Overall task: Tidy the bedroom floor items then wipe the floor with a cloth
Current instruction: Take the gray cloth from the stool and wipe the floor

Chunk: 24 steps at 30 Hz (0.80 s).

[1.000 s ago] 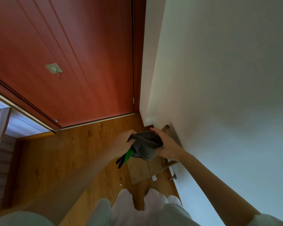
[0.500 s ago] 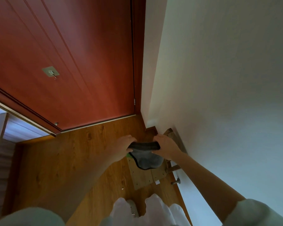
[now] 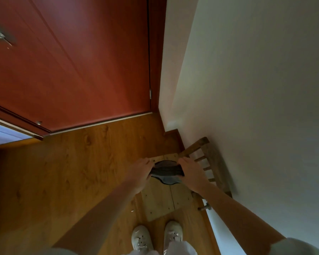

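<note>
Both hands hold a dark grey cloth [image 3: 167, 171] over the seat of a small wooden chair [image 3: 162, 199] by the white wall [image 3: 256, 89] — the left hand [image 3: 139, 172] and the right hand [image 3: 191, 173] each pinch one end with curled fingers. White shoes [image 3: 142, 238] stand on the wood floor [image 3: 63, 172] below.

The cloth [image 3: 166, 172] stretches between the fingers of the left hand [image 3: 139, 173] and those of the right hand [image 3: 191, 173], one end in each grip. Directly below the fingers lies the chair [image 3: 162, 197] seat, its backrest to the right of the right fingers, against the wall [image 3: 256, 89]. The door [image 3: 68, 67] stands beyond the fingertips. The shoes [image 3: 156, 238] rest on the floor [image 3: 63, 172] nearer the person than the fingers.
</note>
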Each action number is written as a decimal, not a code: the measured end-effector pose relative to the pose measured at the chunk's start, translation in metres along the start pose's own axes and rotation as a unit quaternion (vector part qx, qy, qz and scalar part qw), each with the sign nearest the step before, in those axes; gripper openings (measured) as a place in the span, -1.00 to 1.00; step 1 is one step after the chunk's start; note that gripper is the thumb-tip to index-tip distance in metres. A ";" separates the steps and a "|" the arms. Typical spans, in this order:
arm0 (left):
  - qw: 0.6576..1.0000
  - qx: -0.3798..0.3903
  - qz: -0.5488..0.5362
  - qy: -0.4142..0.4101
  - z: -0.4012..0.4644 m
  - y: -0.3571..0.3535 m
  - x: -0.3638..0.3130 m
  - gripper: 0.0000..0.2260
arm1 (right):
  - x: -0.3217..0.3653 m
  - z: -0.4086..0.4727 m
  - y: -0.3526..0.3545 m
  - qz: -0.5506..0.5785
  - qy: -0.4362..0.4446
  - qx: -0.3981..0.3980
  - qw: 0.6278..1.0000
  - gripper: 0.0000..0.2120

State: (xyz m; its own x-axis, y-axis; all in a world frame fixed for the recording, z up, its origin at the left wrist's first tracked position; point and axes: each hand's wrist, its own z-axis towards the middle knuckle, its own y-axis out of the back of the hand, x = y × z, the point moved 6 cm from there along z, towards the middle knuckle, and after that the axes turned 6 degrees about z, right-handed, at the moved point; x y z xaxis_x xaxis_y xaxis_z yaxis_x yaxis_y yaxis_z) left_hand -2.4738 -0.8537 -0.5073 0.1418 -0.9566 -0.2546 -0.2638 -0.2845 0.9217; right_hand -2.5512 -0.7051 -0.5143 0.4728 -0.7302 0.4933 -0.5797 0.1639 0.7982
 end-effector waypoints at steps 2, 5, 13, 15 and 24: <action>1.000 -0.010 0.006 0.011 0.019 -0.025 0.008 -0.73 | -0.017 0.017 -0.020 -0.013 0.010 -0.015 1.000 -0.71; 0.998 -0.059 -0.018 -0.018 0.036 -0.048 0.014 -0.74 | -0.039 0.039 -0.041 -0.022 0.037 -0.053 0.998 -0.69; 0.988 -0.133 -0.034 -0.069 0.022 -0.153 0.025 -0.62 | -0.074 0.049 -0.114 -0.033 0.125 -0.066 0.989 -0.50; 0.991 -0.110 -0.043 -0.069 0.016 -0.190 0.026 -0.59 | -0.086 0.045 -0.150 -0.056 0.119 -0.052 0.990 -0.50; 0.998 0.059 -0.004 -0.004 -0.026 -0.315 0.005 -0.53 | -0.136 -0.006 -0.263 -0.127 0.005 0.090 0.988 -0.41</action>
State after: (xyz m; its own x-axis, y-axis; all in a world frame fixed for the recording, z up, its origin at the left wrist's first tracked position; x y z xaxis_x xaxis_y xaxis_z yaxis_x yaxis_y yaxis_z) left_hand -2.3655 -0.7670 -0.7915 0.1364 -0.9544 -0.2654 -0.3731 -0.2977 0.8787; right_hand -2.4591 -0.6454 -0.7892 0.6239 -0.7262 0.2888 -0.5500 -0.1454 0.8224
